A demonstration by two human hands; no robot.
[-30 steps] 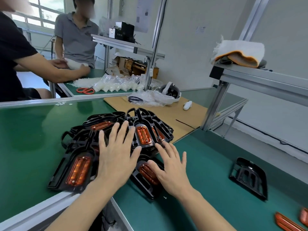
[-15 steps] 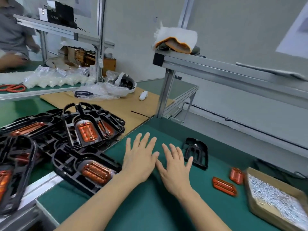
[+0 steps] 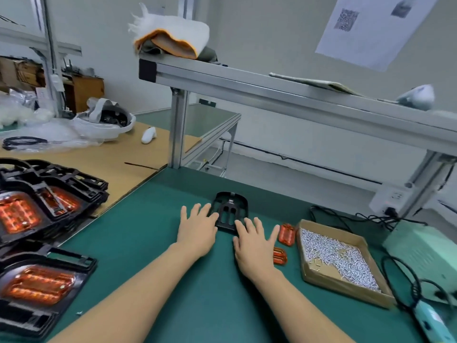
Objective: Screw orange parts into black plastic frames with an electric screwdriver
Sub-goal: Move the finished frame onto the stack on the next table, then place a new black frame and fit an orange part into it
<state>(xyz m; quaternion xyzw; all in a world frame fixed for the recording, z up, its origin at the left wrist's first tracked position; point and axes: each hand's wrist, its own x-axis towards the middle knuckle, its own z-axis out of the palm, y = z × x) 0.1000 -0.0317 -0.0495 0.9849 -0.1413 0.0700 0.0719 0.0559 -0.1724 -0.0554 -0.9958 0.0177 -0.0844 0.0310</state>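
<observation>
An empty black plastic frame [image 3: 231,209] lies on the green mat ahead of me. My left hand [image 3: 196,229] lies flat with spread fingers at the frame's left edge. My right hand [image 3: 253,241] lies flat too, its fingertips touching the frame's near edge. Two loose orange parts [image 3: 286,234] [image 3: 280,255] lie just right of my right hand. A cardboard box of silver screws [image 3: 336,258] stands further right. The electric screwdriver [image 3: 431,323] lies at the bottom right, cable attached. Neither hand holds anything.
Several finished black frames with orange parts [image 3: 37,211] are piled at the left, one more [image 3: 37,288] at the near left. A pale green power unit [image 3: 425,253] with cables sits at the right. An aluminium shelf rail [image 3: 272,87] crosses overhead, with a post [image 3: 176,132] behind.
My view has swung right, away from the pile of finished frames. Both hands moved from the pile across the mat to the single empty frame.
</observation>
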